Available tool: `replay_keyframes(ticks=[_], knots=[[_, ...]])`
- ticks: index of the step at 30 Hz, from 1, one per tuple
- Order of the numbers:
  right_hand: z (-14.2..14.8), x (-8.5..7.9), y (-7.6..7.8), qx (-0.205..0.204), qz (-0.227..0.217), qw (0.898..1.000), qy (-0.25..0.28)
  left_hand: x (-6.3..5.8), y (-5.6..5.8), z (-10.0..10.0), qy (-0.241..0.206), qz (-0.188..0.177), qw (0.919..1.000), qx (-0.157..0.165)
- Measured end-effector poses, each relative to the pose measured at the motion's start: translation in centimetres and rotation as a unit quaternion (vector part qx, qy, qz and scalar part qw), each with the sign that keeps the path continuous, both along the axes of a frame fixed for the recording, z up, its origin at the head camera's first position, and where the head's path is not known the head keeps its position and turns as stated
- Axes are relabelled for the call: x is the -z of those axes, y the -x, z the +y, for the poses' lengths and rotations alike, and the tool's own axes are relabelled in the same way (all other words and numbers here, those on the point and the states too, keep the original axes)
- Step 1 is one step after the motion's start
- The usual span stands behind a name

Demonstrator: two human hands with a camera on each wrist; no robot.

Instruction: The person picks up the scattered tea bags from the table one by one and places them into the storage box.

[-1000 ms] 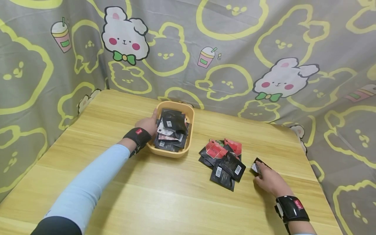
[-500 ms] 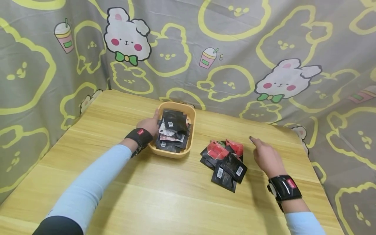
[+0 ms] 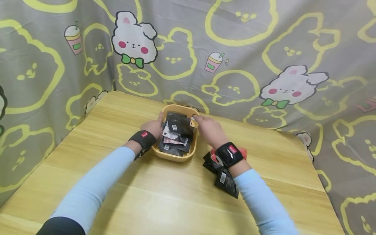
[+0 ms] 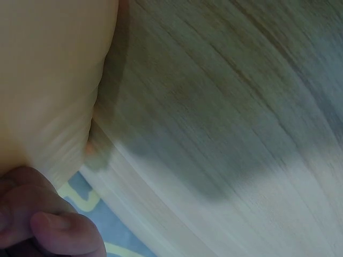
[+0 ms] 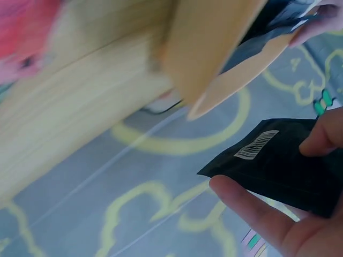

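Observation:
A yellow plastic bin (image 3: 175, 159) stands toward the back of the table, holding several black sachets (image 3: 179, 125) and a few with white or pink patterns. At its left side, my left hand (image 3: 151, 128) grips the wall near the rim. My right hand (image 3: 212, 131) is at the bin's right rim. Between thumb and fingers it pinches a black sachet (image 5: 278, 166) with a white barcode, beside the bin's edge in the right wrist view. On the table, a loose pile of black-and-red sachets (image 3: 227, 183) is partly covered by my right wrist.
The wooden table (image 3: 164, 202) reaches back to a grey curtain (image 3: 182, 85) printed with yellow outlines and white rabbits. The curtain also closes off the left and right sides.
My right hand has picked up a sachet from the table's right side and carried it left, over the pile, to the bin. My left hand stays at the bin.

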State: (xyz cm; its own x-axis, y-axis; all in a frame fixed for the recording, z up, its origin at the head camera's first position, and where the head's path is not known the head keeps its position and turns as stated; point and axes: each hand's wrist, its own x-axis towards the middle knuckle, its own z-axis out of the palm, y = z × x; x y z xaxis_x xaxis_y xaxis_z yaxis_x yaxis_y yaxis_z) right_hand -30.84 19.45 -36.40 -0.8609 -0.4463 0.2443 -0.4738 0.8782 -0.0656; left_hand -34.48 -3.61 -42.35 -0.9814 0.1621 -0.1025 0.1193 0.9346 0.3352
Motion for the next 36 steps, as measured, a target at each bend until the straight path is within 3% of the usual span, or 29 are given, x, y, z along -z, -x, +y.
replay_keyframes(ticks=[4,9,12,19,26,32,36], knots=[[-2.4,0.5,0.7,-0.013,-0.001,1.000,-0.005,1.0,0.2,0.4,0.001,0.006,0.9999,0.008],[-2.7,0.9,0.4,0.002,-0.110,0.994,0.009,1.5,0.2,0.8,-0.002,0.007,0.9998,0.017],[-0.4,1.0,-0.4,0.018,-0.146,0.988,0.035,1.4,0.1,1.0,0.000,0.003,0.9998,0.020],[8.1,1.1,-2.3,0.088,-0.171,0.978,0.080,0.8,-0.3,0.6,0.003,0.000,0.9998,0.021],[13.6,2.8,-6.0,0.124,-0.196,0.970,0.074,0.0,-0.9,0.5,-0.003,-0.007,0.9998,0.016],[14.8,6.7,-10.0,0.109,-0.219,0.968,0.055,0.1,-0.5,0.1,-0.004,-0.010,0.9998,0.017],[14.9,8.5,-11.0,0.108,-0.224,0.967,0.053,0.7,0.2,-0.2,-0.005,0.009,0.9998,0.017]])
